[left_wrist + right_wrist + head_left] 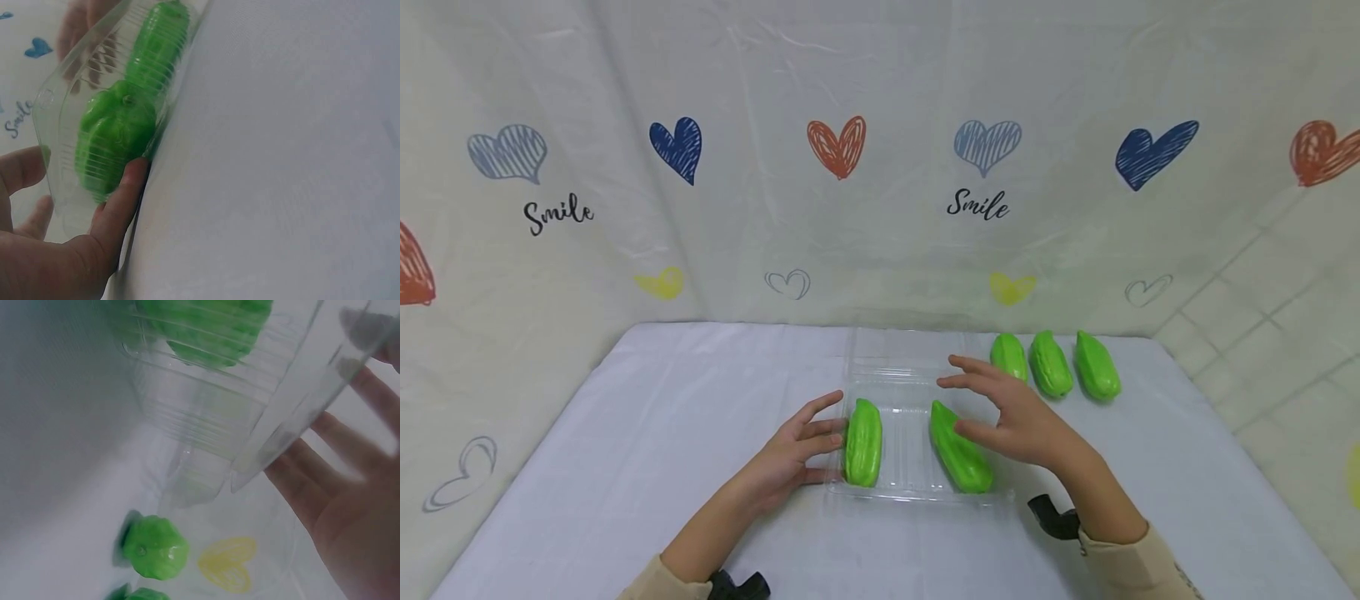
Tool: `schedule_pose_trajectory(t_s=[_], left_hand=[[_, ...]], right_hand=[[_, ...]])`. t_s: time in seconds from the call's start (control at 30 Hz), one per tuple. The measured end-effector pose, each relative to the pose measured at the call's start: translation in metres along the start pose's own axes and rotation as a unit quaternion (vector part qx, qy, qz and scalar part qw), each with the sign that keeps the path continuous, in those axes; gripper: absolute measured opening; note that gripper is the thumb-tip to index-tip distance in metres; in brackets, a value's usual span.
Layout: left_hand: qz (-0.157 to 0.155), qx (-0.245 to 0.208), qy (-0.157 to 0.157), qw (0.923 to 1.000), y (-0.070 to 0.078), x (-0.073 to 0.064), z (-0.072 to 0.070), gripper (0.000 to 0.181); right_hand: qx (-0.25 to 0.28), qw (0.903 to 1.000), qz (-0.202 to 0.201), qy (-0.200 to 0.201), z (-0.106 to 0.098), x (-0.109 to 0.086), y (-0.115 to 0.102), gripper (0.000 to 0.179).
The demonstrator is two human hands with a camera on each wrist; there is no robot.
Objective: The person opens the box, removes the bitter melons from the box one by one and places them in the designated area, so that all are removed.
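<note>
A clear plastic clamshell box [906,442] lies on the table, its lid [898,350] folded back toward the wall. Inside it, one green ridged vegetable [863,443] stands along the left side and another green vegetable [961,454] slants on the right. My left hand [786,458] rests its extended fingers on the box's left side; in the left wrist view a finger [128,178] touches the plastic wall. Over the box's right side hovers my right hand [1022,412], fingers spread and holding nothing. Its thumb overlaps the slanted vegetable in the head view; contact cannot be told.
Behind my right hand, three more green vegetables [1097,367] lie in a row at the back right of the white-covered table [625,467]. A pale curtain [895,75] printed with hearts hangs behind the table.
</note>
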State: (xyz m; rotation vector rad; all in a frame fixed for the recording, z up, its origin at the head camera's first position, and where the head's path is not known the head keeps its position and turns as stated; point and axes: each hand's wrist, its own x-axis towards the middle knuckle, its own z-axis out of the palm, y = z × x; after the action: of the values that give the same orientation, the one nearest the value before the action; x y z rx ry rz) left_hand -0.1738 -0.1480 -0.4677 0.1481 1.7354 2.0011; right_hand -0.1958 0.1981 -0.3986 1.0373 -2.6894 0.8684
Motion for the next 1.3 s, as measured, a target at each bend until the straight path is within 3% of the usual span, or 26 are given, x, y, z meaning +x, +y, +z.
schedule_pose_trajectory(t_s=[1.3], left_hand=[[0.004,0.004,0.001,1.0000,0.002,-0.002,0.002,0.070]], right_hand=[[-0.049,0.9931,0.019,-0.105,0.020,0.000,-0.013,0.044]])
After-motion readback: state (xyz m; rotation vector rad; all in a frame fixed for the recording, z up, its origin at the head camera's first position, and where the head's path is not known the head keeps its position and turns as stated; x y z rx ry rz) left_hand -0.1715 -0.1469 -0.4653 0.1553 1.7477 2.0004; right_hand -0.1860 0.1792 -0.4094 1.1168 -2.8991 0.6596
